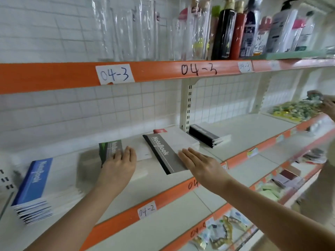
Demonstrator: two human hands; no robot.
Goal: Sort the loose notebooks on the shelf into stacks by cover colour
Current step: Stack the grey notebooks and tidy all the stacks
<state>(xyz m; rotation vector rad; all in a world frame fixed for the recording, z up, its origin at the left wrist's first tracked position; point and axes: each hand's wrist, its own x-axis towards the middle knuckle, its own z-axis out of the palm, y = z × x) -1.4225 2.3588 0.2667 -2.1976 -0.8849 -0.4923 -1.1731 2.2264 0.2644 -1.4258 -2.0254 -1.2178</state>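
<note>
On the white shelf [235,140], the blue stack [31,189] sits far left. The right hand [201,165] lies flat, fingers straight, on the grey notebook [163,153]. The left hand [119,160] rests fingers loosely on the green notebook [108,151].

Brightness: high, even, diffuse; white tiles [54,113] and shelf [253,134] near overexposure.
Source: not in view.
Shadows: soft, faint, beneath the upper shelf edge [54,77] and beside the notebooks.
Glare: pale streaks on clear packets [145,29] and bottles [224,33].
Motion blur: left hand [118,163] and green notebook [110,151] smeared; blue stack [32,189] soft.
Distortion: wide-angle; shelf edges bow and splay toward the corners.
Focus: far right items [293,109] indistinct.
</note>
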